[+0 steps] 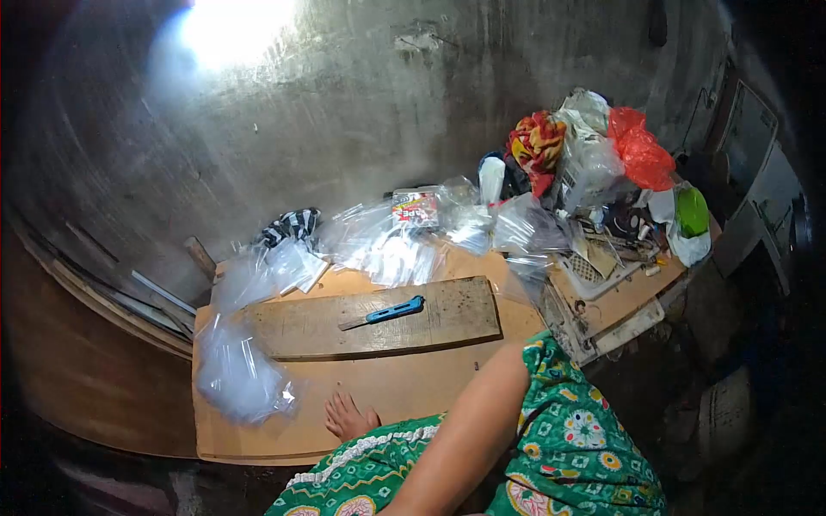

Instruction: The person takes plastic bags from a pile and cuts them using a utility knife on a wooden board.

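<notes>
Neither my left hand nor my right hand shows in the head view. A utility knife with a blue handle lies on a long worn wooden board. That board rests across a low brown tabletop. At the table's front edge a bare foot comes out from under green patterned cloth. A bare bent leg crosses the lower middle of the view. Left of the board, clear plastic bags lie in a loose heap.
Clear plastic sleeves and a printed box line the table's back, along a grey wall. To the right stand a red plastic bag, a bright green item and a cluttered side surface.
</notes>
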The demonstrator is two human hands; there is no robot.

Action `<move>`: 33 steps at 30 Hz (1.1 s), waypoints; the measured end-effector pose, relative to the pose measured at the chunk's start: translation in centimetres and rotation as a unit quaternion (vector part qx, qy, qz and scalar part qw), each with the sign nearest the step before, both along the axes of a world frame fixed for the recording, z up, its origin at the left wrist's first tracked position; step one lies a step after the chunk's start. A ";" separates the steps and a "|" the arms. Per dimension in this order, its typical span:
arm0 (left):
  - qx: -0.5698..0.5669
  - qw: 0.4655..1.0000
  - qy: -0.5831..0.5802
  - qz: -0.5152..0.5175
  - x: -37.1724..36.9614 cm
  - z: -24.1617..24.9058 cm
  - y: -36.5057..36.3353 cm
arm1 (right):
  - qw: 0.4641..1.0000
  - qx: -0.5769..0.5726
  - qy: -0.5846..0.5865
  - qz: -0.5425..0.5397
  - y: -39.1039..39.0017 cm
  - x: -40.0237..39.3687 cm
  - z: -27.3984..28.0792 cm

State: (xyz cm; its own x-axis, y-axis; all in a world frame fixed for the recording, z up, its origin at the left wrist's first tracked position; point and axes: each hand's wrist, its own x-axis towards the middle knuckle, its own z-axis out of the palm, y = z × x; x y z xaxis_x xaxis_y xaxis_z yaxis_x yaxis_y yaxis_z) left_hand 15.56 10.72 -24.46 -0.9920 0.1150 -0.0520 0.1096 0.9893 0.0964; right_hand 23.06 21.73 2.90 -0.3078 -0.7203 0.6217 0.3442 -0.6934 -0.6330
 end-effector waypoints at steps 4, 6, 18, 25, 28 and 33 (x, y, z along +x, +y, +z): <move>0.009 0.998 0.038 -0.055 -0.3 -2.0 -0.9 | 1.000 0.016 -0.018 -0.007 1.1 -0.2 -1.6; 0.000 1.000 0.002 -0.026 -0.3 -1.2 -0.3 | 0.999 0.017 -0.030 -0.014 2.6 -0.2 -2.3; 0.012 0.998 0.002 -0.061 -0.3 -1.3 -0.7 | 0.983 0.001 -0.161 -0.094 8.4 3.7 -1.8; 0.007 0.998 -0.009 -0.068 -0.1 -0.8 -0.6 | 0.978 0.096 0.006 -0.183 10.5 3.8 -1.9; 0.000 0.999 -0.014 -0.051 -0.2 -0.8 -0.7 | 0.980 0.071 0.006 -0.185 10.4 4.0 -1.5; -0.031 0.997 -0.023 -0.068 -0.1 -0.6 -0.8 | 0.966 0.058 0.118 -0.224 11.5 3.3 -0.9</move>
